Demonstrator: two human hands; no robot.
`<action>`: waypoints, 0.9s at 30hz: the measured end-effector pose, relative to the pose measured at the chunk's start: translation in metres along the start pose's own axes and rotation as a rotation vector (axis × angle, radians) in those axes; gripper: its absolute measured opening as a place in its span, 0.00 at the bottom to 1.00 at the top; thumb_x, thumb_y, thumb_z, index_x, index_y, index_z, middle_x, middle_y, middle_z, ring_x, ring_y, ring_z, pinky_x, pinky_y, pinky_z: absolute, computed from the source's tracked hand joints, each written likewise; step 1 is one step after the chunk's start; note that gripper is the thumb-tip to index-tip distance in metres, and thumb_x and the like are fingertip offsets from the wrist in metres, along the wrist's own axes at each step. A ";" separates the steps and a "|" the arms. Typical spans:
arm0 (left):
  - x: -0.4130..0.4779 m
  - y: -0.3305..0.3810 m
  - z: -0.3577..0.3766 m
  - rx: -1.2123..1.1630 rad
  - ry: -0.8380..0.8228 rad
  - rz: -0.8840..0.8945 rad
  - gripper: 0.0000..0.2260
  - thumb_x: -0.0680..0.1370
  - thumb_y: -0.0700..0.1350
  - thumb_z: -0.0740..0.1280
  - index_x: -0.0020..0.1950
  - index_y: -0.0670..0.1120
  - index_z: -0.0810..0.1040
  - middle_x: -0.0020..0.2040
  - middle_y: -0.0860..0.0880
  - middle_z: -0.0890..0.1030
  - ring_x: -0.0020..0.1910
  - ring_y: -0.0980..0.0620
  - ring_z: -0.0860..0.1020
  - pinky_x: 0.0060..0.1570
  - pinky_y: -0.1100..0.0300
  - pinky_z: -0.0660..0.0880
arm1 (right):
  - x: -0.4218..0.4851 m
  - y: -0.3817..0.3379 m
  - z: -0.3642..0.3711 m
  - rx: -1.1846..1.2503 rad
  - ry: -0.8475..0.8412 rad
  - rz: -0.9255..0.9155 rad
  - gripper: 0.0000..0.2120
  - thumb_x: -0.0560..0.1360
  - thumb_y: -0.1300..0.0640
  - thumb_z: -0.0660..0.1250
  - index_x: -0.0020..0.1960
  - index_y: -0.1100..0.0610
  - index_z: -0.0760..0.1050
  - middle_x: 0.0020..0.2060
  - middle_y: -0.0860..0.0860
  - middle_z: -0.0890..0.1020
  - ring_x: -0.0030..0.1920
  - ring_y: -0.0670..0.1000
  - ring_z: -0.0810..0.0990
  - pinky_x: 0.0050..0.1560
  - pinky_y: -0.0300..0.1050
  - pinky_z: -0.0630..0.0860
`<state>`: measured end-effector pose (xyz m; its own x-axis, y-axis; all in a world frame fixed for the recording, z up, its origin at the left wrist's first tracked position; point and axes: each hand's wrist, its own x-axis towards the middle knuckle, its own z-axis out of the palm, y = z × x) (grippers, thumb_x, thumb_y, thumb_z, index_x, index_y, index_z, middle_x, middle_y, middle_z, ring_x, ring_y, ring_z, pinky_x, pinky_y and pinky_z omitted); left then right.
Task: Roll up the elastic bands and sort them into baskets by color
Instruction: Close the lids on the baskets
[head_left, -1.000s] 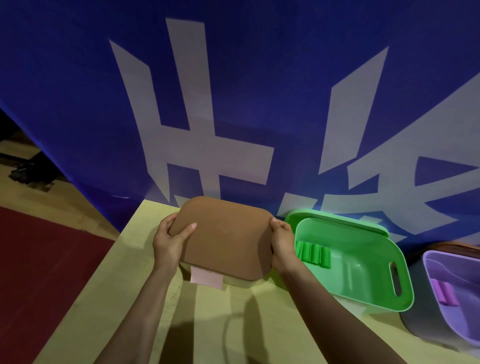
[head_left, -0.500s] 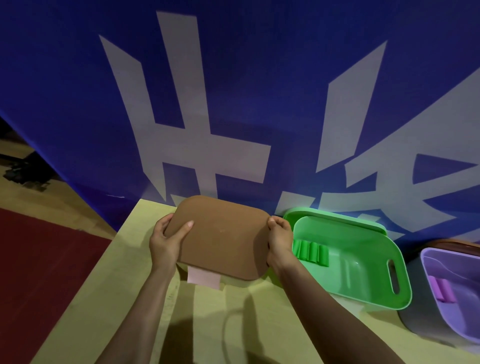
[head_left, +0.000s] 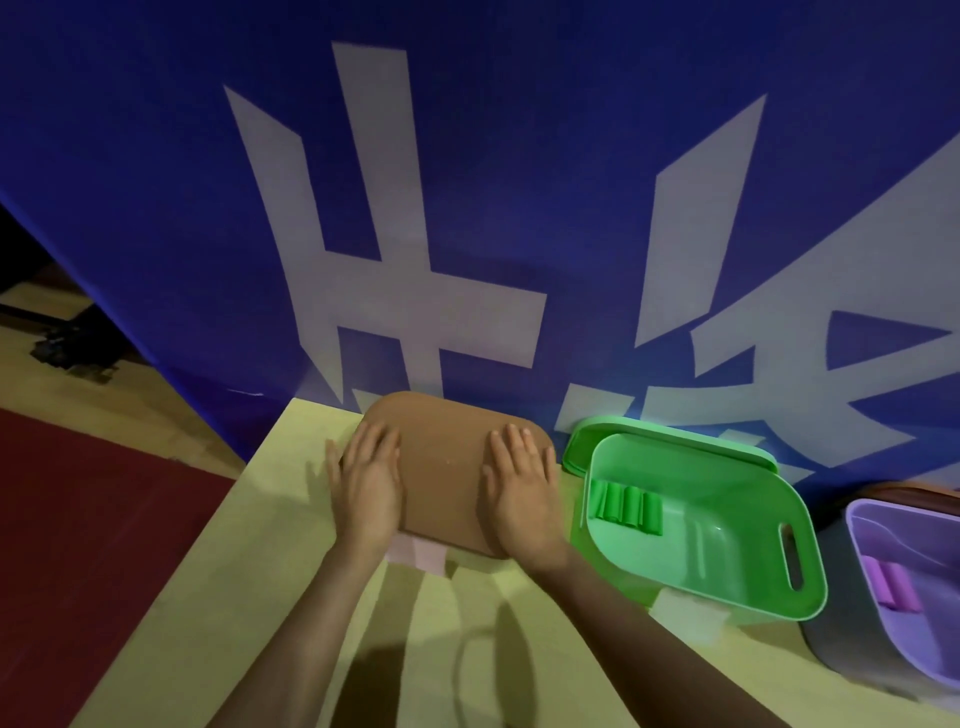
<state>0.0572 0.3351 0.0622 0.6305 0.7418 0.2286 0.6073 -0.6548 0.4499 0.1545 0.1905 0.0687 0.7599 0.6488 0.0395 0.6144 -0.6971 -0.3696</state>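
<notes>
Left hand (head_left: 368, 486) flat on brown lid (head_left: 447, 467), fingers spread, gripping nothing. Right hand (head_left: 521, 486) flat on same lid, fingers extended, gripping nothing. Lid covers basket on yellow table (head_left: 249, 597); pink label (head_left: 418, 553) shows below lid edge. Green basket (head_left: 727, 582) just right, holds rolled green bands (head_left: 626, 506). Purple basket (head_left: 909, 649) far right, holds purple rolls (head_left: 891, 584).
</notes>
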 end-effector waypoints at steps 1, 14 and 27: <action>-0.005 0.007 0.002 0.030 -0.057 0.034 0.19 0.83 0.48 0.53 0.70 0.43 0.71 0.72 0.46 0.69 0.74 0.48 0.63 0.73 0.50 0.49 | -0.003 0.000 0.003 -0.051 -0.030 -0.019 0.28 0.76 0.47 0.46 0.68 0.57 0.73 0.68 0.55 0.73 0.70 0.55 0.69 0.72 0.56 0.58; -0.005 0.098 -0.012 -0.341 -0.527 0.006 0.18 0.83 0.47 0.56 0.72 0.44 0.68 0.72 0.46 0.69 0.71 0.48 0.65 0.67 0.60 0.60 | -0.015 0.059 -0.099 0.569 0.005 0.183 0.12 0.78 0.60 0.64 0.60 0.60 0.77 0.58 0.55 0.80 0.59 0.53 0.77 0.57 0.37 0.68; -0.022 0.236 0.032 -0.522 -0.666 -0.315 0.30 0.81 0.56 0.56 0.77 0.40 0.54 0.76 0.41 0.57 0.75 0.43 0.58 0.70 0.54 0.57 | -0.054 0.232 -0.157 0.461 0.037 0.694 0.25 0.79 0.50 0.61 0.70 0.65 0.64 0.66 0.62 0.72 0.66 0.61 0.71 0.62 0.48 0.67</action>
<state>0.2021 0.1600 0.1359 0.7199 0.5317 -0.4462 0.6050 -0.1656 0.7788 0.2896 -0.0543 0.1265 0.9452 0.1023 -0.3101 -0.1383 -0.7348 -0.6640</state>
